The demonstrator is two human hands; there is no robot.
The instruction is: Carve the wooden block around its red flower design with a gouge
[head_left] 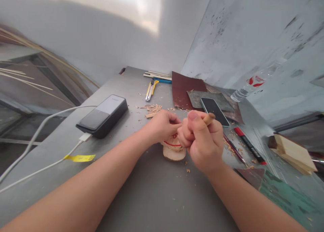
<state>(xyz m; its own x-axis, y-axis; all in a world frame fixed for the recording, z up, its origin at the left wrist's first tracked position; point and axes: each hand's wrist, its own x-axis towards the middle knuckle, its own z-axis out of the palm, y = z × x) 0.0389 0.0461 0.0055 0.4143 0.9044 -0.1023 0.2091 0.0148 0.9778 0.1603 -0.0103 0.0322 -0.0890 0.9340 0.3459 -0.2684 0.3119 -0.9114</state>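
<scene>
Wooden handle [209, 118], pale rounded block [174, 153] in hands [205, 139].

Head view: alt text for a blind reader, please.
A person's right hand grips a tan handle at a pale, red-marked wooden piece on a grey table; the left hand is against the piece. Nearby lie wood shavings, a yellow cutter and a phone.

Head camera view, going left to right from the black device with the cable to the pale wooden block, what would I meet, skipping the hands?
Black device → yellow utility knife → wood piece with a red line → phone → red-and-black marker → pale wooden block.
</scene>
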